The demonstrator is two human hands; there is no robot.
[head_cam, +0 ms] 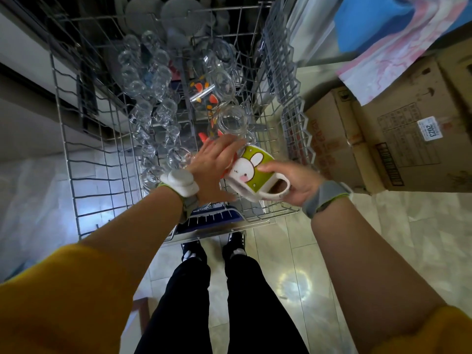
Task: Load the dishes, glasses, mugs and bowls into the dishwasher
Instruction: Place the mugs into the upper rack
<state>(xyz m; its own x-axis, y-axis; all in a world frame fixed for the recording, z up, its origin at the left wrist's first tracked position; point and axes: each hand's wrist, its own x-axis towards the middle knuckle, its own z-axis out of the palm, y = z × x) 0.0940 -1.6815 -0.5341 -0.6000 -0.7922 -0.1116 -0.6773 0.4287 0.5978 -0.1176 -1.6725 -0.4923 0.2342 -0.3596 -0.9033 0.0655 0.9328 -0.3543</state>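
Over the near right corner of the pulled-out dishwasher rack (76,159), a green and white mug (251,172) sits tilted on its side, mouth facing near-right, held above the wires. Mug body lime green with small white dots, a white cartoon rabbit with pink cheeks printed on it, white rim and white loop handle on the near side. Right hand (293,182) grips the mug at the handle end, thumb laid across the green wall, fingers curled under by the handle. Left hand (217,164) lies just left of the mug, fingers stretched out fairly straight toward the far right, touching the mug's left side and reaching over glassware; cannot tell whether the fingertips close on anything. Both wrists wear bands: a white puck-like device (180,182) on the left, a grey strap (327,198) on the right. Rack is metal wire, grey; a long row of clear glasses (150,106) runs near to far down its left-middle. Right of that row, clear glasses with orange and red prints (204,93), and one plain clear glass (232,121) just beyond the left fingers. Stacked cardboard boxes (398,129) stand right of the rack on a pale tiled floor (383,238). Yellow sleeves (63,290), black trousers, black shoes at frame bottom.
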